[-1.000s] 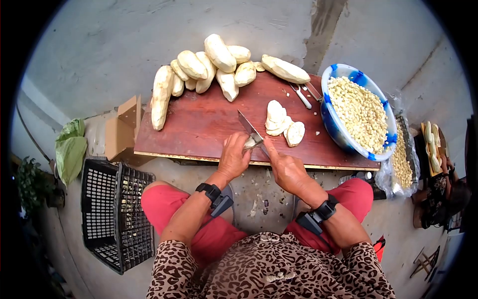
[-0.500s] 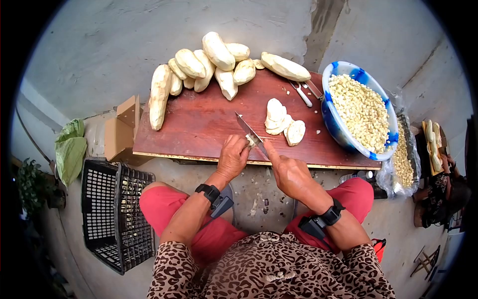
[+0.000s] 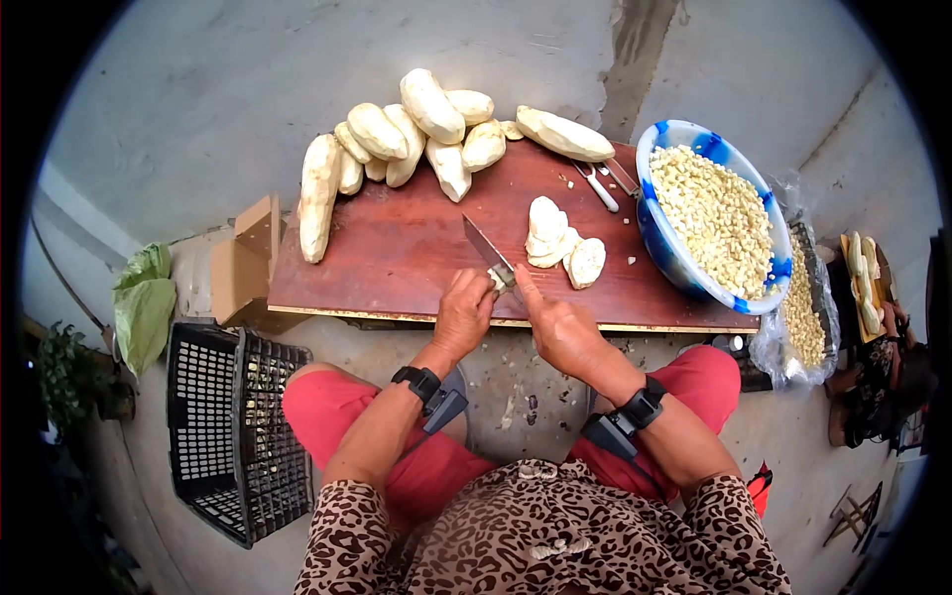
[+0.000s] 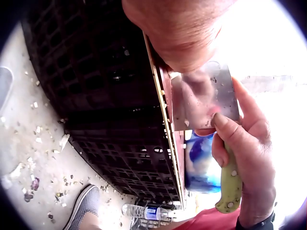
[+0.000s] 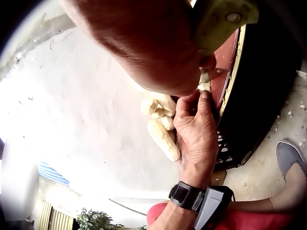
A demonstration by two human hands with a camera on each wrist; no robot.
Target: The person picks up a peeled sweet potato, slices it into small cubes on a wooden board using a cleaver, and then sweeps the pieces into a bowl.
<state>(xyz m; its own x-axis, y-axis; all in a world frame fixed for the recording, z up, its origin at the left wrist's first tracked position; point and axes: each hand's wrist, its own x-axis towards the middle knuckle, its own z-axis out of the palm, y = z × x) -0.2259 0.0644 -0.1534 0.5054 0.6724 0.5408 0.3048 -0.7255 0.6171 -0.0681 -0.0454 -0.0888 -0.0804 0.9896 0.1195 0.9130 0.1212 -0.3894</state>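
The right hand (image 3: 565, 335) grips the knife's green handle (image 4: 230, 184), its thumb and a finger against the wide blade (image 4: 204, 98). Near the board's front edge, the left hand (image 3: 463, 314) pinches a small pale piece (image 5: 205, 86) between thumb and fingers, right beside the blade. In the head view the blade (image 3: 486, 244) points away from the body and to the left. Several pale slices (image 3: 547, 233) lie on the red-brown board (image 3: 397, 243) to the right of the knife.
Peeled long roots (image 3: 431, 106) are heaped at the board's back left. A blue-and-white bowl (image 3: 657, 228) of small cubes stands at the right, near a white-handled peeler (image 3: 603, 191). Black crates (image 3: 273, 436) stand on the floor at left. Another person (image 3: 878, 387) is at the far right.
The knife has shifted slightly left and its angle has varied a little. The right hand's index finger now reaches further along the blade. The left hand keeps its place.
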